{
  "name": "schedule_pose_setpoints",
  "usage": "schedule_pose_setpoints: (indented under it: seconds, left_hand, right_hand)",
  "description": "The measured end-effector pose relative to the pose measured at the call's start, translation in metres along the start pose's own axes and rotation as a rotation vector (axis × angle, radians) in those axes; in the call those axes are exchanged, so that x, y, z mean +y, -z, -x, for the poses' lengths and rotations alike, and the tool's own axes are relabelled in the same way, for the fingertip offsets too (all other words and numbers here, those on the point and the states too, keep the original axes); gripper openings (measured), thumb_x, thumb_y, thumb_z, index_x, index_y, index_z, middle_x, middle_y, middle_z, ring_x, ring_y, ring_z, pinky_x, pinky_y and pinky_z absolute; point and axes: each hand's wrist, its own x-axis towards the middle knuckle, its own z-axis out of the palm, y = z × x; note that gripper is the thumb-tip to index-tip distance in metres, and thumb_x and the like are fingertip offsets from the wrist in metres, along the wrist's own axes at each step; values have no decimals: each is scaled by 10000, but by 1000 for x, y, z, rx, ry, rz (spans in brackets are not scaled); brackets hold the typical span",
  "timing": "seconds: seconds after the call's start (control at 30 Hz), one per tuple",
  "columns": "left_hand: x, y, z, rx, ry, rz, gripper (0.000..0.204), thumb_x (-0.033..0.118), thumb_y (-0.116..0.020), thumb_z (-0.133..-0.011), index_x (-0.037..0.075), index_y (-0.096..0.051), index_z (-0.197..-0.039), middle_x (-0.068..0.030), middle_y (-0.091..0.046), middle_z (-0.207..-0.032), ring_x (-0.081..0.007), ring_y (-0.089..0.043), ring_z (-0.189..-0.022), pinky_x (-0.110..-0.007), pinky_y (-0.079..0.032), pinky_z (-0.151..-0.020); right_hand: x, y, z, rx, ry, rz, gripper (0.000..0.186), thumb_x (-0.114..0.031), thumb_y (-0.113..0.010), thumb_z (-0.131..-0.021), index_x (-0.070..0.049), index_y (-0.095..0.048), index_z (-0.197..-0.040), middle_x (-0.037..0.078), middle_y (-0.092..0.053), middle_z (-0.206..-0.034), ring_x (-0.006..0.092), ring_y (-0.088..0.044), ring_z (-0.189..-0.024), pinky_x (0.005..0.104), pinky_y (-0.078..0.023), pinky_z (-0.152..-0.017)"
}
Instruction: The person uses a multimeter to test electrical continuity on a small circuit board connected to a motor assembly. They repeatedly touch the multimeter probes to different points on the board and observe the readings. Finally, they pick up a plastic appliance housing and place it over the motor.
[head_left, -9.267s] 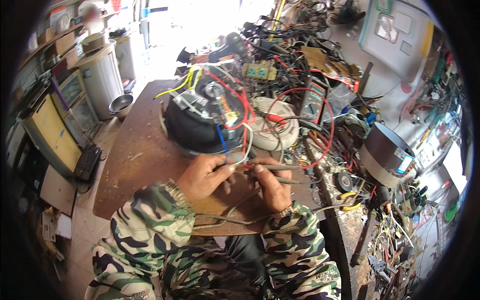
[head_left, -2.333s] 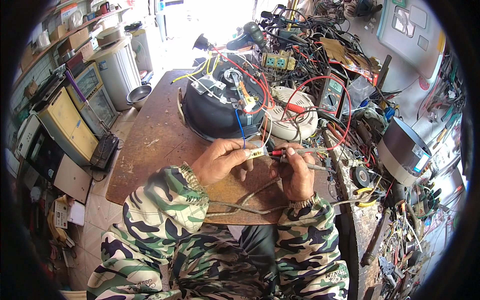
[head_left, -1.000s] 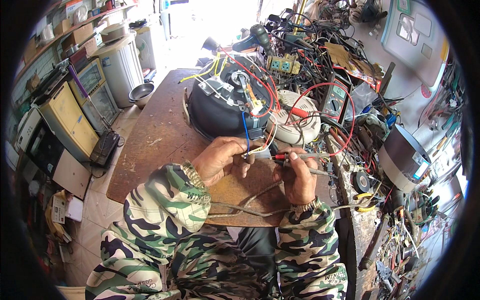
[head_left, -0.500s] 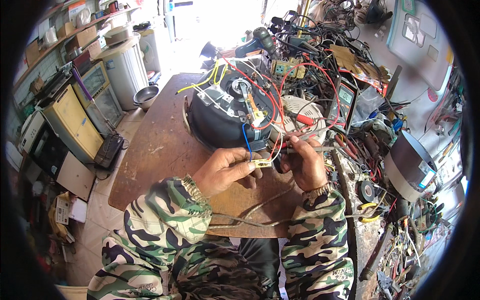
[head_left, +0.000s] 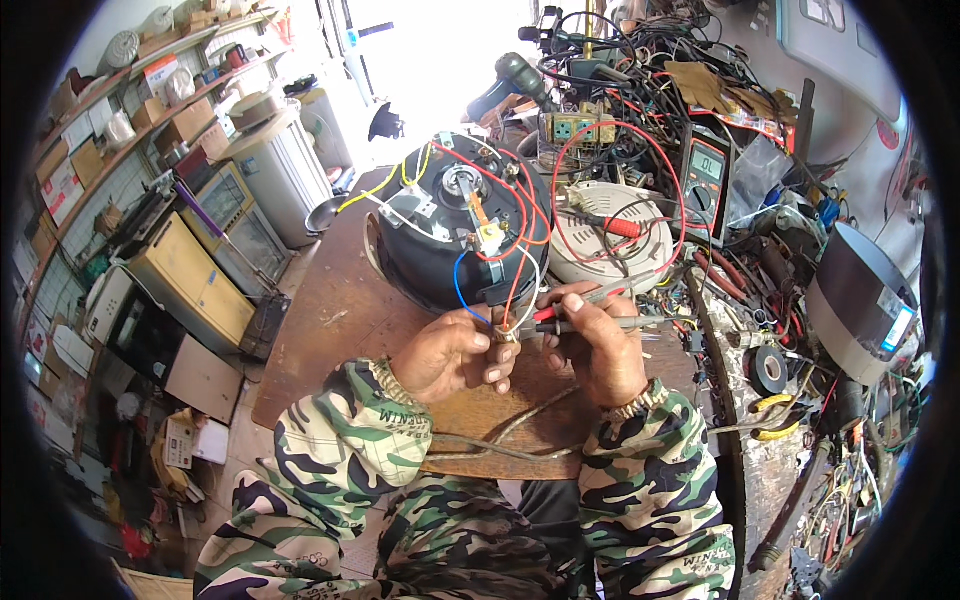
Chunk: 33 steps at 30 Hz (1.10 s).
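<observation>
My left hand pinches a small circuit board, now tilted, with blue, red and white wires running from it. Those wires lead up to an upturned black rice cooker body, its metal base parts and wiring exposed. In my right hand are two meter probes, a red-tipped probe and a dark probe. Their tips point at the board; whether they touch it I cannot tell. Behind on the right, a multimeter stands propped up with its display lit.
A wooden table carries the cooker, and a grey cord lies near its front edge. Right of the cooker sits a round beige cover. Tangled cables, black tape, yellow-handled pliers and a dark cylinder crowd the right-hand bench.
The board has turned from lying flat to tilted between my left fingers. My right hand has brought the probe tips closer to it. The whole view has shifted slightly.
</observation>
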Motion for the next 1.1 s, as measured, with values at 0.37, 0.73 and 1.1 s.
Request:
schedule_pose_setpoints:
  seconds: [0.37, 0.73, 1.1]
  left_hand:
    - [-5, 12, -4, 113, 56, 59, 334, 229, -616, -800, 60, -601, -1088, -27, -548, -810, -120, -436, -653, -347, -421, -664]
    - [-2, 13, -6, 164, 86, 60, 525, 262, -624, -811, -6, -538, -1255, -4, -526, -793, -164, -529, -713, -402, -476, -738]
    - [-5, 13, -2, 150, 9, -27, 523, 267, -590, -810, -35, -536, -1232, -83, -579, -822, -278, -608, -770, -424, -496, -731]
  right_hand:
    - [8, -3, 3, -104, 36, 74, 284, -182, -554, -955, 77, -648, -1027, 110, -667, -808, 137, -582, -615, 267, -465, -528]
    - [13, -9, 6, -117, 22, -92, 263, -170, -531, -991, 79, -613, -1018, 117, -669, -790, 144, -650, -665, 262, -507, -560]
    - [14, -10, 6, -120, 24, -94, 289, -170, -517, -986, 91, -618, -1057, 169, -689, -847, 202, -673, -700, 285, -522, -582]
